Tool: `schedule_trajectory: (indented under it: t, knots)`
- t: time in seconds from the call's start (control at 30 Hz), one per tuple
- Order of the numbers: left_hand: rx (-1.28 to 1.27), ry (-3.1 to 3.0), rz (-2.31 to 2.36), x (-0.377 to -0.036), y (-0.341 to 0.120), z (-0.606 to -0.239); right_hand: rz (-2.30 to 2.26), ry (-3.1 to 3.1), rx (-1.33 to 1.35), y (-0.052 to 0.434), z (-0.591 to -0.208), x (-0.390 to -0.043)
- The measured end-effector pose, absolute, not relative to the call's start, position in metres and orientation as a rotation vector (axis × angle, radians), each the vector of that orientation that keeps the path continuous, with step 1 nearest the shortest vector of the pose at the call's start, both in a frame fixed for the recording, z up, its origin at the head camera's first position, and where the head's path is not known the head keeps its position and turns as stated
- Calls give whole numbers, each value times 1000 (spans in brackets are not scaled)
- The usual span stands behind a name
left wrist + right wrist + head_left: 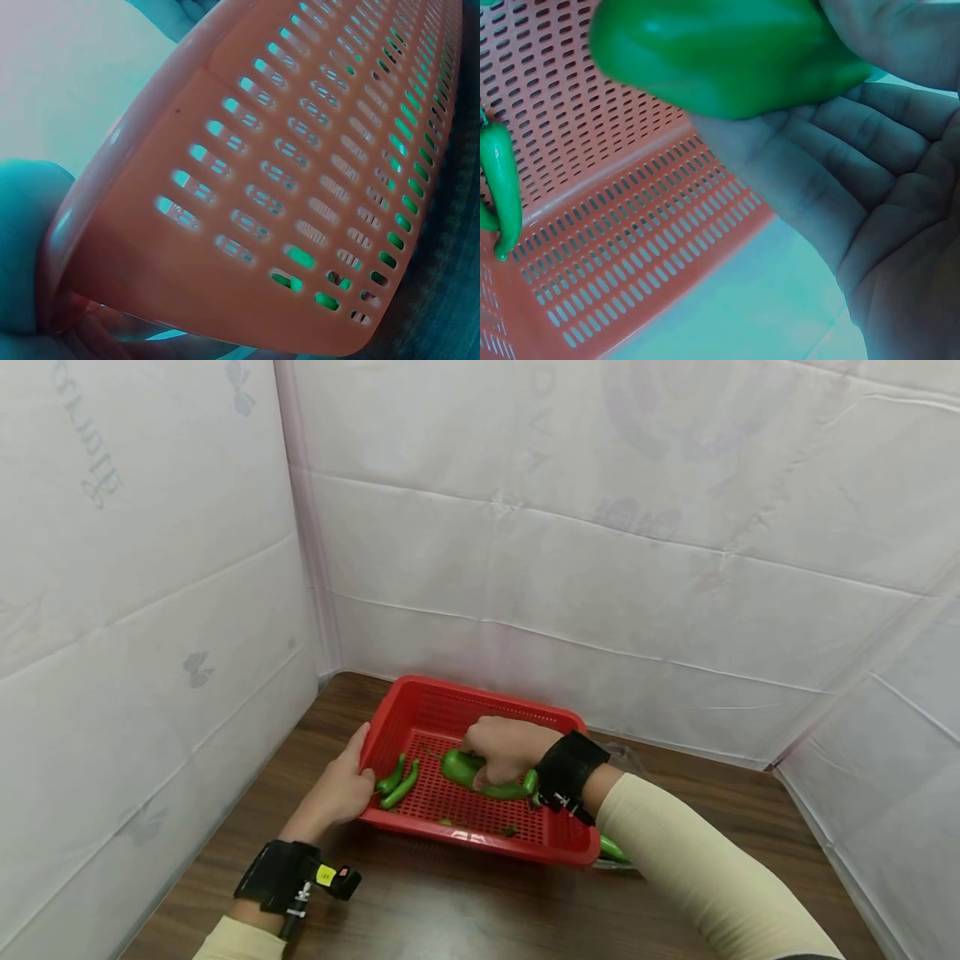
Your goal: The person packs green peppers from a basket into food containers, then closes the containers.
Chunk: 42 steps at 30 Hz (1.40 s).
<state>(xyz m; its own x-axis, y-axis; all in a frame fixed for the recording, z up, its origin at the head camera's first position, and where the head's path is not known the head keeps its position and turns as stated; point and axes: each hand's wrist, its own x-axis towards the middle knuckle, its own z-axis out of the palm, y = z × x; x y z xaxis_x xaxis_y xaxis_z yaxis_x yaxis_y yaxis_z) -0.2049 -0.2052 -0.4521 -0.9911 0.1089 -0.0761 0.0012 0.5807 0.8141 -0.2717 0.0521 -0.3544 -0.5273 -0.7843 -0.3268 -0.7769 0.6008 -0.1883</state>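
**Right hand holding a large pepper inside the red basket**

A brown wooden table (465, 893) is sitting inside white sheeted walls (637, 527), and a red slotted basket (420, 710) is resting on it toward the back left corner. In the left wrist view the basket's perforated side wall (300, 187) is filling almost the whole picture, with green showing through some of the slots.

The right hand (501, 749) is reaching into the basket from the right, in a beige sleeve (697, 868) and a black wrist strap (567, 770). Its fingers are curling round a large green pepper (472, 774), which is lying over the middle of the basket floor; the right wrist view is showing the same pepper (720, 52) gripped at the top of the palm (870, 195), above the basket's mesh.

The left hand (341, 785) is pressing against the basket's left wall, its thumb running along the rim and its fingers wrapping the outside, so it is gripping the edge.

Two small slim green peppers (397, 783) are lying side by side on the basket floor just inside the left wall, near the left hand; one of them (501, 187) is showing at the left edge of the right wrist view. Another green pepper (613, 849) is peeking out beside the basket's near right corner, partly hidden by the right forearm.
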Motion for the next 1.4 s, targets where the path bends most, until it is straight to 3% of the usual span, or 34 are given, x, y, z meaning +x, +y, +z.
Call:
schedule_trajectory:
  t: [1.4]
  knots:
    - [82, 2686, 1387, -208, -209, -454, -123, 2463, -1158, 89, -339, -269]
